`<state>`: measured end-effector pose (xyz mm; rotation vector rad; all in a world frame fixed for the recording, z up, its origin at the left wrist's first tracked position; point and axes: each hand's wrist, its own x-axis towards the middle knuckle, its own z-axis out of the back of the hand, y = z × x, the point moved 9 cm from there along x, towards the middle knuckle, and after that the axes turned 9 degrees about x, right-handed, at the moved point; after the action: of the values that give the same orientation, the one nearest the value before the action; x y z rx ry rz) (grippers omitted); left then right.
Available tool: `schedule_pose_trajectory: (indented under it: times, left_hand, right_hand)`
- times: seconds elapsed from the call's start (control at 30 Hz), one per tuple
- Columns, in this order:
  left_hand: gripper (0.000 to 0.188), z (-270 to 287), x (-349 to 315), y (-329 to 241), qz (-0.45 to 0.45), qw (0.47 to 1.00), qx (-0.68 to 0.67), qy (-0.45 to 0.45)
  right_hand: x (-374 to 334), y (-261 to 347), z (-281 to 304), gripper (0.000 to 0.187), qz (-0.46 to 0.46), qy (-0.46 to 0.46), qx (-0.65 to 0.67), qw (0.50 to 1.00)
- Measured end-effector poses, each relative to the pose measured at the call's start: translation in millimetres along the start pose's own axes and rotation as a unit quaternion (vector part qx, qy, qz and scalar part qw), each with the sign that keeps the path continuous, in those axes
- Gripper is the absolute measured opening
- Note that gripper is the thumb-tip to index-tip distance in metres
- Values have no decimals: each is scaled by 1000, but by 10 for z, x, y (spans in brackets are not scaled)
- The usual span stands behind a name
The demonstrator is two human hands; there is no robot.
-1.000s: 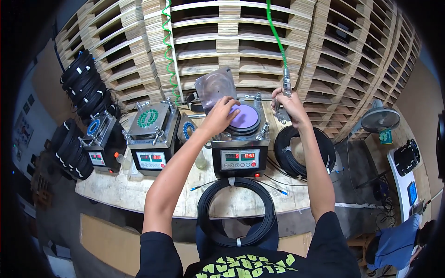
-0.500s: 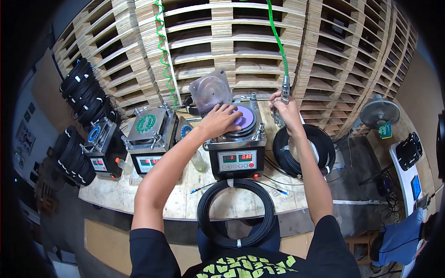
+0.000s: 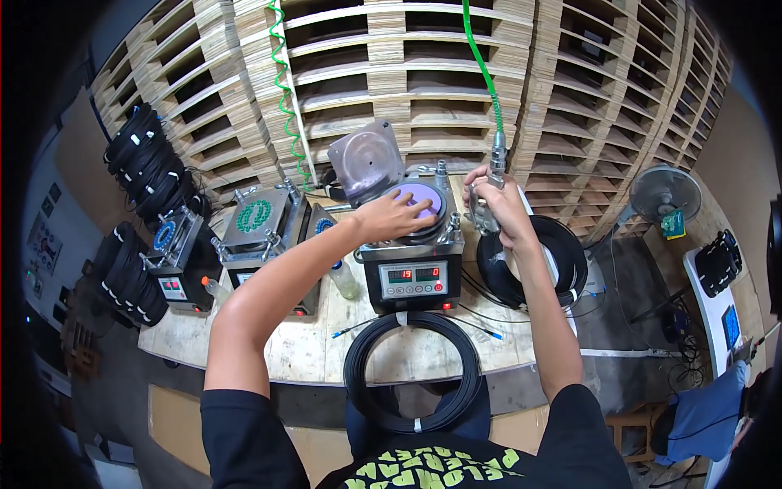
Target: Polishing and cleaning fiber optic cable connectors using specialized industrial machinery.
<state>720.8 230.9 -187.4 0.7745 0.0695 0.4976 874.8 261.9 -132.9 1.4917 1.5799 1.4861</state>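
Looks like the pad-cleaning step on the polisher: lid up, left hand lying flat, fingers spread, on the purple pad on top of it. Right hand has its grip wrapped tight round the air gun just beside. Next move probably needs the nozzle aimed at the pad.

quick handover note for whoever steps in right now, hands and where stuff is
Left hand: flat on the purple disc of the middle machine, open.
Right hand: gripping the metal air gun on the green coiled hose.
Machine lid is swung up, open.
Black cable coil hangs at the bench's front edge; another coil lies right of the machine.
Lid not yet closed.
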Motion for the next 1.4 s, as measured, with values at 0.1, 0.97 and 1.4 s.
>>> schedule_pose_trajectory:
  times: [0.1,0.97,1.4]
  left_hand:
    - [37,6,-25,43,27,999,-43,8]
    - [66,322,-615,421,387,834,-295,-262]
    - [40,-196,-386,292,247,901,-357,-20]
  right_hand:
    - [-88,76,-136,11,9,16,6,1000]
    - [105,-206,-181,11,139,-61,-32,988]
    - [219,-87,279,10,73,-20,-45,996]
